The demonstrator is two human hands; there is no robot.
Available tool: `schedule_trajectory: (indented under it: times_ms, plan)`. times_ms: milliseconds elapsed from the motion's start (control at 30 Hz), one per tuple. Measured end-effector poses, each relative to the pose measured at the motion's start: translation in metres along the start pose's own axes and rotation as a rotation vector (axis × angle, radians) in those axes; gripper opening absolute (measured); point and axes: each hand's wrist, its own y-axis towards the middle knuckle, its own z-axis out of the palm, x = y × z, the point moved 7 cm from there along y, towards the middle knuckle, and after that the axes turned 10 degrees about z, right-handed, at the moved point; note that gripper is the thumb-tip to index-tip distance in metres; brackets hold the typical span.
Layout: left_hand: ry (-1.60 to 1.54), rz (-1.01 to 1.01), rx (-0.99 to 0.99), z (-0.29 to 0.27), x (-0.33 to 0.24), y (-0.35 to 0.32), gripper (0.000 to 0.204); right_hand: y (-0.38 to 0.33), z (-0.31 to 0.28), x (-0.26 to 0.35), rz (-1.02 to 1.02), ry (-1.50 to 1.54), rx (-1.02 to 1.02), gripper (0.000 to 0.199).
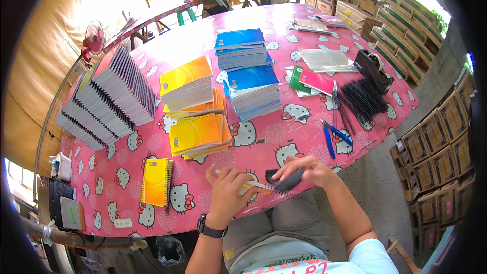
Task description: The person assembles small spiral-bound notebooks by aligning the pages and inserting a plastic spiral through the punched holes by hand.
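Pink cartoon-cat cloth covers the desk point(284, 137), which carries stacks of spiral notebooks. At its near edge, the left hand point(228, 193) is curled around an orange notebook point(256, 186), fingers wrapped over its cover, gripping it firmly. The right hand point(309, 168) is closed on a black spiral coil point(286, 180) and holds it against the notebook's edge, fingers bent over the coil. Just beyond the notebook lies a yellow stack point(198, 134); left of the notebook a single yellow notebook point(155, 181) lies flat. Right of the yellow stack are blue pliers point(332, 137), and beyond them a heap of black coils point(360, 99).
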Motion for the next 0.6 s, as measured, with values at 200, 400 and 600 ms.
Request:
schedule_trajectory:
  times_ms: [200,400,600]
  plan:
    - [0.001,0.029,0.014,-0.003,0.003,-0.004,0.029,0.006,0.012,0.024,0.009,-0.306,-0.059,0.037]
    - [-0.095,-0.042,-0.025,-0.001,0.007,-0.004,0.058,0.012,0.006,0.025,0.083,-0.432,-0.167,0.037]
    - [-0.251,-0.074,-0.230,-0.014,0.016,-0.017,0.090,0.019,0.005,0.010,0.204,-0.689,-0.251,0.038]
